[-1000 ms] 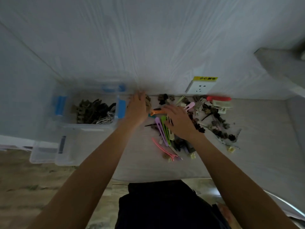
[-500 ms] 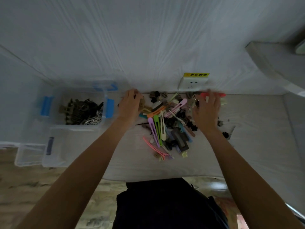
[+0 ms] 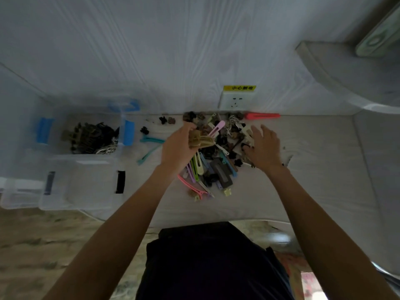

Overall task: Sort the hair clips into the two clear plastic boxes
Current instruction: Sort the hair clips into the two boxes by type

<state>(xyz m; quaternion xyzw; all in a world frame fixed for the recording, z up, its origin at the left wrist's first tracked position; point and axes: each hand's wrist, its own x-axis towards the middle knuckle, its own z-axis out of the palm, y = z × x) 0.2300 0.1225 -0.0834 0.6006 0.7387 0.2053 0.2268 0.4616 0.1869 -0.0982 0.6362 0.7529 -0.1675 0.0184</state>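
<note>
A person's left hand (image 3: 179, 146), at the centre of the frame, grips a tan plastic claw clip (image 3: 200, 141) lifted above a mixed pile of coloured hair clips (image 3: 213, 161) spread on a pale cloth-covered table (image 3: 313, 169). The right hand (image 3: 263, 148), just right of centre, rests on the pile's right side with fingers spread and relaxed, grasping nothing. At the left of the frame stand two clear plastic boxes: the farther box with blue latches (image 3: 86, 135) holds a heap of dark claw clips (image 3: 91, 138), while the nearer box with dark latches (image 3: 84, 182) shows nothing inside. Between the farther box and the pile lie two teal duckbill clips (image 3: 150, 146) and a small black claw clip (image 3: 144, 130). A long pink duckbill clip (image 3: 190, 187) sits at the pile's lower edge. Against the white wall at upper centre, a white wall socket (image 3: 236, 102) carries a yellow warning label (image 3: 240, 88); a red utility knife (image 3: 262, 116) lies just below it.
</note>
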